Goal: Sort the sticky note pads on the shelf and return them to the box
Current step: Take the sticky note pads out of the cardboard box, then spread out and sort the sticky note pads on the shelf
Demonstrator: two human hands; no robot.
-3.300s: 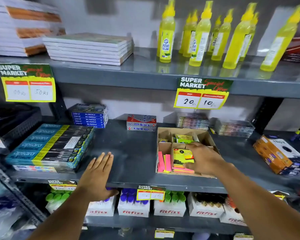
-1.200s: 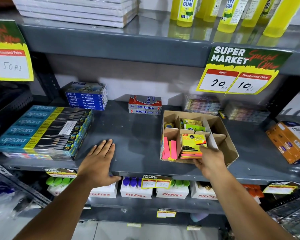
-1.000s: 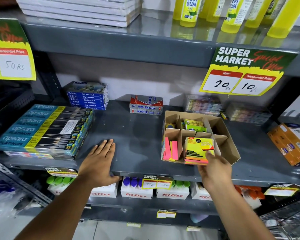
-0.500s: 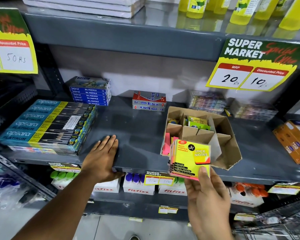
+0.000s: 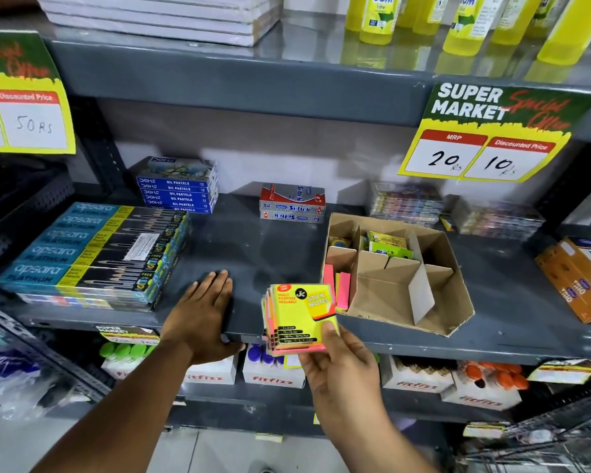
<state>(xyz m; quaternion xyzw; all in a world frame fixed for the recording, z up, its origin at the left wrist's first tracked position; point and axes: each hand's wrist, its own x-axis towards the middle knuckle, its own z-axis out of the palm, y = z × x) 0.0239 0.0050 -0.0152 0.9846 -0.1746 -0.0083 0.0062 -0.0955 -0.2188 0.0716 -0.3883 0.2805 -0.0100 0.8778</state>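
Observation:
My right hand [image 5: 342, 370] grips a stack of yellow sticky note pads [image 5: 299, 319] with pink and orange edges, held in front of the shelf's front edge, left of the cardboard box. The divided cardboard box [image 5: 458, 302] stands on the grey middle shelf [image 5: 253, 254]. Pink note strips [image 5: 338, 288] stand in its front left cell, and green and yellow packs [image 5: 388, 245] lie in a rear cell. The front middle cell shows bare cardboard. My left hand [image 5: 202, 315] rests flat on the shelf edge, fingers spread, holding nothing.
Apsara pencil boxes [image 5: 96, 254] fill the shelf's left side. Blue oil pastel boxes [image 5: 178, 186] and red Softek boxes [image 5: 292, 203] stand at the back. Orange boxes [image 5: 577, 278] sit at the right. A price sign [image 5: 485, 131] hangs above. Fitfizz cartons [image 5: 273, 370] line the lower shelf.
My right hand has lifted the yellow sticky note stack out of the box's front cell and drawn it down and left, off the shelf. The left hand has stayed put.

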